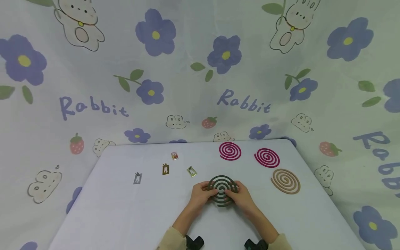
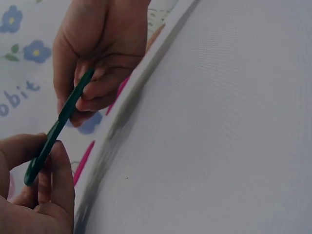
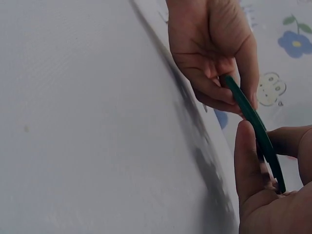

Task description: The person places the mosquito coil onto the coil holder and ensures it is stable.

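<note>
Support of the dark green mosquito coil (image 1: 221,188) is two-handed, above the near-central part of the white table (image 1: 109,215). The left hand (image 1: 198,196) pinches the coil at its 9 o'clock rim; the right hand (image 1: 245,199) pinches it at 3 o'clock. On each side the thumb lies across the upper face, pointing toward the centre, with curled fingers below. Neither hand is spread wide: each gap between thumb and fingers is about the coil's thickness. Opposed grips of this kind probably share the load and limit bending of a brittle spiral. Both wrist views show the coil nearly edge-on and raised; the tilt presumably presents its face for inspection. Whether one spiral or two nested ones are held cannot be told.

Relative to the held coil, one magenta coil (image 1: 230,151) lies flat at 12 o'clock, a second magenta coil (image 1: 267,158) at 2 o'clock and a tan coil (image 1: 285,181) at 3 o'clock. Flat placement likely supports every ring evenly.

Small metal parts, apparently coil stands, lie apart from one another: a silver stand (image 1: 138,178) at 9 o'clock; a bronze stand (image 1: 165,169), a pale gold stand (image 1: 192,171) and a gold-edged piece (image 1: 174,156) near 10 o'clock. Separation by type presumably keeps each part easy to pick.
</note>
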The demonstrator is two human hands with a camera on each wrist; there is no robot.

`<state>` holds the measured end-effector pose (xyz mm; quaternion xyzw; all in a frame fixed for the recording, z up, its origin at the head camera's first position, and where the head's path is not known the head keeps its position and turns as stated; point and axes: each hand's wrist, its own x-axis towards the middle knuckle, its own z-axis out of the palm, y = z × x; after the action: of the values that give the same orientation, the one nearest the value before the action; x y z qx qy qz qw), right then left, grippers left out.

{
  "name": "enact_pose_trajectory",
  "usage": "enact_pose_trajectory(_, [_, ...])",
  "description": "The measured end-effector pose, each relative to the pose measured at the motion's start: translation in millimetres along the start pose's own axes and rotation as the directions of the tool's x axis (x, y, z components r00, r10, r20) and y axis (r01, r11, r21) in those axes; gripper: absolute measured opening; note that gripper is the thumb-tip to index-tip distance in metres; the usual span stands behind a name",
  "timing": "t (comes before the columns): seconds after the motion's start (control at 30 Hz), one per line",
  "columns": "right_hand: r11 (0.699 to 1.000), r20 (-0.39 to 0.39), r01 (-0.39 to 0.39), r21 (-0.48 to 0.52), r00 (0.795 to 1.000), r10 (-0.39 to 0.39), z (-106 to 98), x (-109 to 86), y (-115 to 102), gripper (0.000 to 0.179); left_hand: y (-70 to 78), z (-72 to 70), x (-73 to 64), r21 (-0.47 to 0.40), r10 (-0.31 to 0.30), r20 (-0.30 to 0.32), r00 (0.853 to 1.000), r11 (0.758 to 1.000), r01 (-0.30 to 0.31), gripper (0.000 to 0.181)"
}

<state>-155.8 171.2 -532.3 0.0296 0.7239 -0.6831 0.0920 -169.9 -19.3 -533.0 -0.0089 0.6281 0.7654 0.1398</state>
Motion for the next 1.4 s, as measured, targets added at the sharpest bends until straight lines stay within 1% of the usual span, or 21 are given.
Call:
enact_pose_trajectory(0.03, [1.0,0.005,0.003,-0.005,1.0,-0.003,1,0.4,0,0.036,4.2,-0.2,-3.2,0.006,0.0,-0.001,1.0,1.0,0.0,0.039])
enact_pose_trajectory(0.1, [1.0,0.011,0.008,-0.008,1.0,-0.008,3,0.5,0,0.036,5.3,-1.6,-5.1,0.006,0.001,-0.007,1.0,1.0,-0.001,0.039])
enact_pose_trajectory(0.13, [1.0,0.011,0.006,-0.01,1.0,-0.006,4,1.4,1,0.036,3.2,-2.8,-4.8,0.002,0.005,-0.012,1.0,1.0,-0.005,0.039])
enact_pose_trajectory(0.23, [1.0,0.0,0.006,-0.02,1.0,-0.006,6,7.7,11,0.037,-7.9,-7.6,1.9,-0.009,-0.005,-0.031,1.0,1.0,0.005,0.041])
enact_pose_trajectory(0.27, [1.0,-0.003,0.008,-0.028,1.0,-0.008,8,7.9,11,0.037,-12.0,-9.2,3.9,-0.014,-0.005,-0.036,0.999,1.0,0.004,0.041])
enact_pose_trajectory(0.4, [0.998,0.002,0.017,-0.063,1.0,-0.017,11,9.4,12,0.039,-14.3,-13.1,3.7,-0.018,-0.006,-0.051,0.999,1.0,0.005,0.041])
enact_pose_trajectory(0.47, [0.997,0.004,0.02,-0.072,1.0,-0.02,13,9.6,12,0.04,-13.0,-14.4,1.8,-0.019,-0.002,-0.05,0.999,1.0,0.001,0.041])
enact_pose_trajectory(0.7, [0.996,0.011,0.023,-0.088,1.0,-0.022,18,10.1,12,0.041,7.8,-15.2,-11.2,-0.028,-0.01,-0.051,0.999,1.0,0.008,0.039])
enact_pose_trajectory(0.77, [0.995,0.006,0.015,-0.095,1.0,-0.014,21,11.3,10,0.041,7.9,-17.2,-10.9,-0.019,-0.011,-0.061,0.998,1.0,0.01,0.04])
enact_pose_trajectory(0.87, [0.993,0.009,0.022,-0.113,1.0,-0.021,25,13.1,7,0.041,1.2,-22.8,-6.6,-0.005,-0.009,-0.084,0.996,1.0,0.009,0.041])
enact_pose_trajectory(1.0, [0.996,0.049,0.027,-0.082,0.999,-0.023,31,14.5,-1,0.04,-8.8,-31.7,-0.1,0.018,-0.005,-0.116,0.993,1.0,0.007,0.043])
enact_pose_trajectory(1.07, [0.999,0.074,0.025,-0.042,0.997,-0.022,33,15.9,-3,0.039,-10.6,-35.7,1.1,0.028,-0.004,-0.127,0.992,1.0,0.008,0.044])
enact_pose_trajectory(1.23, [0.998,0.099,-0.009,0.058,0.995,0.003,39,22.5,-2,0.042,-8.9,-44.0,-0.5,0.025,-0.004,-0.13,0.992,1.0,0.008,0.044])
enact_pose_trajectory(1.4, [0.993,0.118,-0.032,0.117,0.993,0.018,47,28.7,1,0.047,-5.9,-50.2,-1.9,0.032,0.0,-0.152,0.988,0.999,0.005,0.043])
